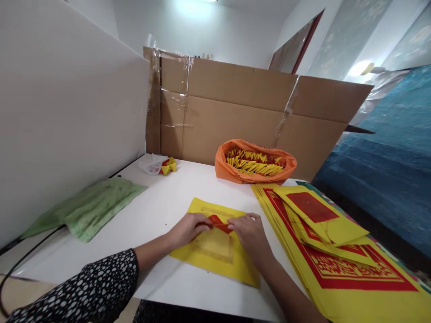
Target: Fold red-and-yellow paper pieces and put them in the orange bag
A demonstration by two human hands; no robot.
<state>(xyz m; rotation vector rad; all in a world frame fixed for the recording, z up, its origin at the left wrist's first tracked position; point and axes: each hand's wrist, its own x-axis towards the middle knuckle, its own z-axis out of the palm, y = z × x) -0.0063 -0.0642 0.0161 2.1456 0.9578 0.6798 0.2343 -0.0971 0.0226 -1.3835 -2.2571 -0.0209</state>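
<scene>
A small folded red paper piece [220, 224] is held above a yellow paper sheet [215, 251] that lies on the white table. My left hand [190, 229] pinches its left end between thumb and fingers. At its right end, my right hand [251, 235] grips it the same way. The yellow sheet shows a faint printed frame and sits under both hands, its near edge towards me.
Right of my hands are stacked yellow and red printed sheets [336, 296]. An orange bag [256, 178] full of folded yellow paper stands behind. A green cloth [101, 202], a plastic bag [152, 164] and a cable lie left. Cardboard [235, 107] walls the back.
</scene>
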